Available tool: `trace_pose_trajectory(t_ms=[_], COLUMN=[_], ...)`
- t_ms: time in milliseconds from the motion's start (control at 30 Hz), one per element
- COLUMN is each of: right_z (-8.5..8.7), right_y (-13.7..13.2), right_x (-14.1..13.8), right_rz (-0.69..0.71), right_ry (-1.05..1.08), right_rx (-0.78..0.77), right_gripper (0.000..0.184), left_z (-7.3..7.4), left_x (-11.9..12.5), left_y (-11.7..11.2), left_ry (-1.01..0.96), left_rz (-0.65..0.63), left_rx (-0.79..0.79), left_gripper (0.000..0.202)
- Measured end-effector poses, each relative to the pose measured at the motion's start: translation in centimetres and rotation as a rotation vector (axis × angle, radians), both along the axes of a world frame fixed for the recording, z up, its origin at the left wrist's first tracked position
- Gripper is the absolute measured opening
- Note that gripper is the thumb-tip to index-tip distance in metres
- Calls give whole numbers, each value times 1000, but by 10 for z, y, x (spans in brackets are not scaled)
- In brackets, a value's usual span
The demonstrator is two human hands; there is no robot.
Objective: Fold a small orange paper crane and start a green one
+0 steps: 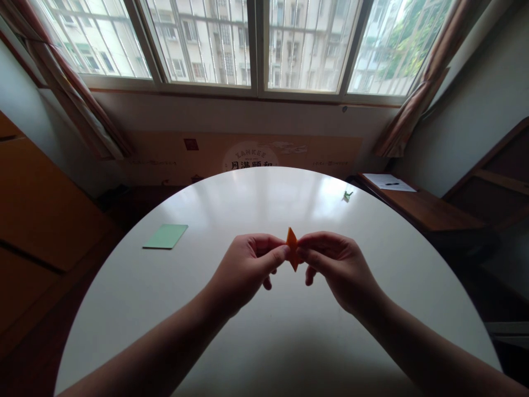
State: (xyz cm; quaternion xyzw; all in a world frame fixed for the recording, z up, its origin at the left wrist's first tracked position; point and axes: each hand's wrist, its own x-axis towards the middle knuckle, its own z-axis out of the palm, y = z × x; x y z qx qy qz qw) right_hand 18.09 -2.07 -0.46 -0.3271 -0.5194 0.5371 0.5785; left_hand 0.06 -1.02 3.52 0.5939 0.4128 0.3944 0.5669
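The head view looks out from above the near side of the white table, facing forward and pitched down over its top. The left hand and right hand are close to the lens, over the table's middle; the window, beyond the table's far edge, stands well off. Dimness beside the table makes the exact tilt hard to judge.

Above the desk, the left forearm and right forearm are bare, tapering toward narrow wrists; the left hand and right hand are bare too, with slender, round-tipped fingers.
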Motion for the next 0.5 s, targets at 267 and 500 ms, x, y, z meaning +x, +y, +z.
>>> trace_pose_trajectory(t_ms=[267, 500], right_z=[0, 2], right_y=[1, -4], right_x=[-2, -4], right_rz=[-39, -74], right_ry=[28, 13], right_rx=[76, 95], right_gripper=[9, 10], left_z=[-2, -2], left_x=[2, 1], left_y=[-3, -5], left_ry=[-12, 48], left_rz=[-6, 12], left_rx=[39, 77], left_gripper=[16, 17])
